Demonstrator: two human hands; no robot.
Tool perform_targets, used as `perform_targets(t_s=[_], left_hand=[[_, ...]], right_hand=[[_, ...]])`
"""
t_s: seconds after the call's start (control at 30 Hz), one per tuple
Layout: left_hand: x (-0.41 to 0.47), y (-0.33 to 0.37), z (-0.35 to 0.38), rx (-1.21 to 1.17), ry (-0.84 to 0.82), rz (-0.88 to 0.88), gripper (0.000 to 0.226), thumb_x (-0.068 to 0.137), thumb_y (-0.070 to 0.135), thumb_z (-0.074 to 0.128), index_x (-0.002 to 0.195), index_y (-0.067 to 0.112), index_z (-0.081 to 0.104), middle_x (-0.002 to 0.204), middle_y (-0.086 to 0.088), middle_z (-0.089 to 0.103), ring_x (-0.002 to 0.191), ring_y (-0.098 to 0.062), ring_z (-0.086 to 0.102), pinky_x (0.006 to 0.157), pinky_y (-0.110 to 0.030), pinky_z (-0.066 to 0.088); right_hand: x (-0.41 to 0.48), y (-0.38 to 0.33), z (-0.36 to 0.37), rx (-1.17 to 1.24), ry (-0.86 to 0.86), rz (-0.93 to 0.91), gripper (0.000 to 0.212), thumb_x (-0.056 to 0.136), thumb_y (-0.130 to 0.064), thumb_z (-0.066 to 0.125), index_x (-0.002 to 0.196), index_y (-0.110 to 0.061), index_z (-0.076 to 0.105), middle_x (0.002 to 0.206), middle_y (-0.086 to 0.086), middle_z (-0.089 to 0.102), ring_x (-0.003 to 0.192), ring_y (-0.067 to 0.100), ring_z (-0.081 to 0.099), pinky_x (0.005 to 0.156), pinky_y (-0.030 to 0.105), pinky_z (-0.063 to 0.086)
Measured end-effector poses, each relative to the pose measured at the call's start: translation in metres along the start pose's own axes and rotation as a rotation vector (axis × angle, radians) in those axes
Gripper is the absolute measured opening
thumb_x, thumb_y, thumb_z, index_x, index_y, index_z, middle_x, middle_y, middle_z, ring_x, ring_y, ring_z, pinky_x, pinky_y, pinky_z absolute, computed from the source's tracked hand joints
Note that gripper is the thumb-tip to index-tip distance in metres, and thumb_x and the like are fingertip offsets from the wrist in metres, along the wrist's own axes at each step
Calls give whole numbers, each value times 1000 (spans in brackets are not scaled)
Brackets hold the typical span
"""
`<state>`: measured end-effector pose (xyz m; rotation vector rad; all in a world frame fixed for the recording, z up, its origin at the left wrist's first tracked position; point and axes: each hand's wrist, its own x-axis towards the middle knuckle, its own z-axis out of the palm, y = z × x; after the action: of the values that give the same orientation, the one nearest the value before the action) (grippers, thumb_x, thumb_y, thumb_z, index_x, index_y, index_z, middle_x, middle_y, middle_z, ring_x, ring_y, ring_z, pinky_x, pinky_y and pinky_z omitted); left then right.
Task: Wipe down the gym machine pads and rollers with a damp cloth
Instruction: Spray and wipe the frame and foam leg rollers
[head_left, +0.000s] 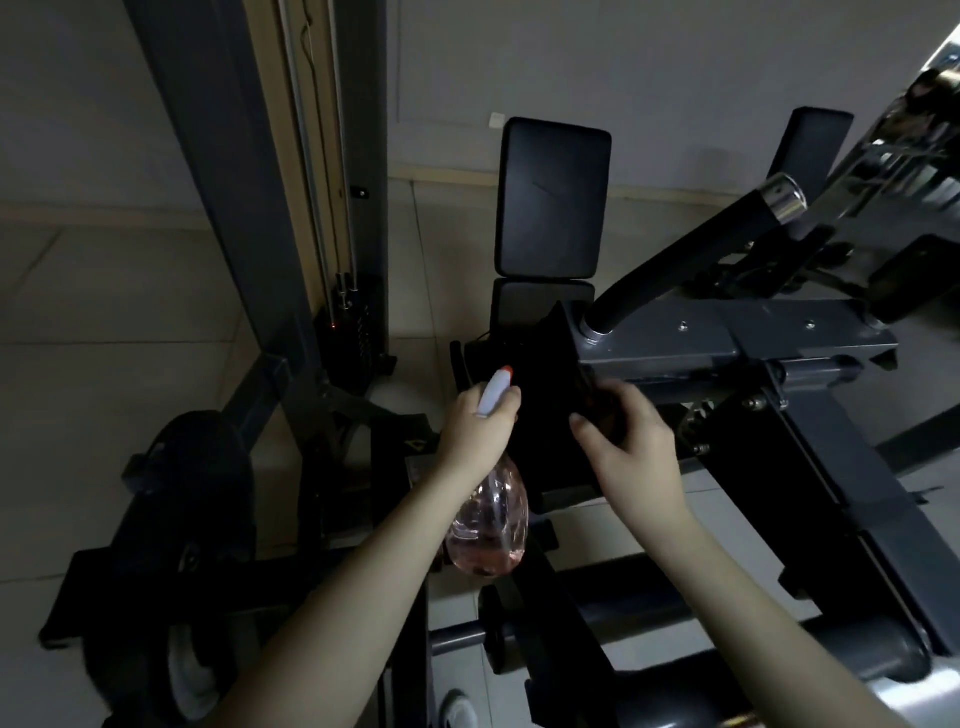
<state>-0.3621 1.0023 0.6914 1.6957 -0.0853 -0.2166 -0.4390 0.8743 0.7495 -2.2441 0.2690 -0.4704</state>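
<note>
My left hand (475, 428) grips the neck of a clear spray bottle (491, 525) holding pinkish liquid; its white trigger head with an orange tip points up and away. My right hand (628, 441) holds a dark cloth (550, 395) that hangs in front of the machine frame, just right of the bottle's nozzle. Behind them stands a black rectangular back pad (553, 197) with a smaller black pad (540, 301) under it. Black foam rollers (675, 603) lie low at the right, below my right forearm.
A black padded handle (691, 265) with a chrome end slants up at the right above the grey frame beam (753, 332). A tall grey upright with cables and a weight stack (348, 332) stands at the left. Tiled floor lies around.
</note>
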Motion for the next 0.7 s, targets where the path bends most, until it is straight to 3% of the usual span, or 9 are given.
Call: perform_targets(t_s=[0.07, 0.17, 0.23, 0.4, 0.5, 0.53, 0.6, 0.7], left_hand=[[0, -2, -2, 17, -1, 10, 25, 97, 21, 47, 80, 4, 53, 67, -10, 46, 63, -21, 46, 63, -31, 35], [-1, -5, -4, 27, -12, 20, 20, 93, 24, 43, 86, 8, 54, 70, -10, 48, 63, -20, 45, 61, -31, 34], [-2, -9, -5, 6, -1, 16, 26, 88, 28, 41, 86, 5, 53, 72, -9, 49, 63, -20, 45, 61, -32, 34], [-6, -17, -6, -60, 10, -35, 27, 96, 18, 44, 90, -6, 56, 74, -11, 56, 67, -21, 49, 66, -33, 40], [-6, -20, -6, -55, 21, -36, 26, 99, 14, 44, 94, -6, 60, 83, -25, 64, 72, -31, 59, 75, -40, 50], [-5, -20, -6, -58, 28, -42, 26, 99, 15, 44, 94, -5, 60, 87, -26, 65, 78, -35, 62, 80, -43, 52], [-6, -22, -7, -79, 46, -64, 27, 98, 18, 46, 92, -5, 60, 90, -27, 66, 82, -37, 63, 85, -47, 52], [-7, -25, -10, -104, 70, -92, 32, 92, 27, 47, 86, -1, 60, 86, -25, 66, 83, -38, 64, 83, -49, 52]], right_hand=[[20, -4, 7, -235, 28, -202, 43, 82, -13, 69, 122, -8, 55, 113, 5, 57, 103, 17, 53, 81, 16, 40], [48, -6, 22, -549, 63, -495, 45, 78, -11, 67, 120, 0, 56, 118, 19, 56, 108, 36, 52, 87, 41, 48], [64, -1, 33, -711, 53, -637, 40, 79, -13, 57, 117, 2, 58, 120, 23, 56, 110, 39, 51, 88, 45, 48], [91, 22, 61, -1215, -162, -699, 34, 79, -19, 63, 108, -2, 68, 145, 20, 40, 129, 36, 43, 107, 45, 35], [104, 21, 80, -1413, -218, -621, 39, 92, -24, 43, 120, -5, 63, 149, 23, 31, 138, 36, 31, 112, 44, 26], [108, 20, 87, -1440, -244, -586, 39, 91, -25, 43, 118, -6, 64, 145, 24, 38, 135, 36, 36, 111, 43, 29], [114, 20, 101, -1472, -333, -571, 30, 72, -34, 68, 90, -12, 77, 116, 20, 65, 111, 33, 61, 94, 38, 49], [122, 42, 119, -1412, -497, -588, 29, 44, -40, 83, 63, -19, 77, 84, 10, 74, 82, 26, 70, 75, 31, 55]])
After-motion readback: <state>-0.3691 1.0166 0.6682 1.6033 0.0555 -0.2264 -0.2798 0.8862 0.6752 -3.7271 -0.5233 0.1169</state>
